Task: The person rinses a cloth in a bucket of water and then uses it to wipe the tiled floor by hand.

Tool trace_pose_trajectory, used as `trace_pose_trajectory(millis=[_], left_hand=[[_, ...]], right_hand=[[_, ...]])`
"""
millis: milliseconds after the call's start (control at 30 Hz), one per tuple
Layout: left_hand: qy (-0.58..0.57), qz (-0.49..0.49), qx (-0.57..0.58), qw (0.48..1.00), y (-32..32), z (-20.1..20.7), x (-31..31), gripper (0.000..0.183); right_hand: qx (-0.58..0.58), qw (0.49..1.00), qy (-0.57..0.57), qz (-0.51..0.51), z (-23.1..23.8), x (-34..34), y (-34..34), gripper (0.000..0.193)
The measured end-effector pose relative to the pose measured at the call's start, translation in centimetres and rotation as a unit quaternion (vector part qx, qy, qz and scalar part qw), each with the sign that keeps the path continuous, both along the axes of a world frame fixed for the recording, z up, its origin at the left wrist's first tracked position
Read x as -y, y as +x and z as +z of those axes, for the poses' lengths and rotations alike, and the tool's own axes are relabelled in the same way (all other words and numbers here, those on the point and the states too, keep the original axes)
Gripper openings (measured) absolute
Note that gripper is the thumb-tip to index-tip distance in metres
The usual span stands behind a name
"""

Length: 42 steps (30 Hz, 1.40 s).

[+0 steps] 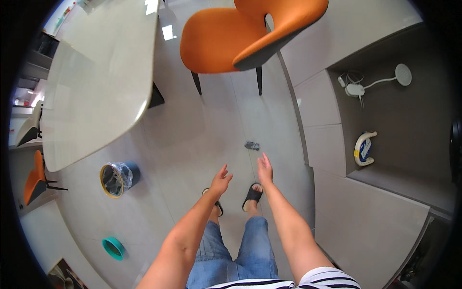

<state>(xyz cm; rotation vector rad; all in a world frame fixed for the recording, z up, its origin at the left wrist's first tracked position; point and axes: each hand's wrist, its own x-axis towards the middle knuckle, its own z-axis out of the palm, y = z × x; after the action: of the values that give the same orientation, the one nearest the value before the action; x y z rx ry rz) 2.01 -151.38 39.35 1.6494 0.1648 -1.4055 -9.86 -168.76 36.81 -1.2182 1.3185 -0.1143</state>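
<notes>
Both of my arms reach forward over the tiled floor, palms turned roughly toward each other. My left hand (221,181) is open, its fingers apart and nothing in it. My right hand (264,168) is open too, with the fingers stretched out and no object held. On the floor just beyond the right hand lies a small dark grey crumpled thing (251,145); its kind I cannot make out. The right hand is nearest to it, apart from it in the picture. Below the hands are my feet in black slippers (252,196).
A glossy pale table (103,72) curves along the left. An orange chair (216,41) stands ahead. Left of me are a lined waste bin (120,179) and a teal ring-shaped thing (113,248). On the right, a cabinet (332,144) holds a white lamp (375,83) and a cream curved object (364,149).
</notes>
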Motion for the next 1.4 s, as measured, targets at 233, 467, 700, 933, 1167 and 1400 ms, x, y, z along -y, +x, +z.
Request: trace_pose_trajectory(millis=[233, 467, 700, 933, 1167, 1400], left_hand=[[0.027, -0.055, 0.11, 0.992, -5.4, -15.9, -3.6, 0.07], [0.052, -0.248, 0.283, 0.925, -5.0, -29.9, -0.6, 0.073], [0.008, -0.302, 0.391, 0.869, -2.1, -42.2, 7.5, 0.084], [0.114, -0.425, 0.52, 0.732, 3.3, -45.6, 12.7, 0.105], [0.051, -0.491, 0.509, 0.705, 3.8, -46.1, 13.0, 0.117], [0.176, -0.456, 0.528, 0.695, 9.7, -44.8, 7.8, 0.127]], right_hand=[[-0.111, 0.927, -0.186, 0.305, -12.8, -2.8, -6.9, 0.055], [-0.183, 0.809, -0.31, 0.465, -28.7, 2.5, -7.4, 0.067], [-0.155, 0.796, -0.39, 0.436, -41.4, 9.6, -3.4, 0.059], [0.036, 0.84, -0.508, 0.187, -45.3, 20.1, -6.8, 0.045], [-0.074, 0.829, -0.537, 0.14, -49.6, 18.3, -7.1, 0.049], [0.202, 0.836, -0.396, 0.321, -47.4, 9.5, -4.0, 0.043]])
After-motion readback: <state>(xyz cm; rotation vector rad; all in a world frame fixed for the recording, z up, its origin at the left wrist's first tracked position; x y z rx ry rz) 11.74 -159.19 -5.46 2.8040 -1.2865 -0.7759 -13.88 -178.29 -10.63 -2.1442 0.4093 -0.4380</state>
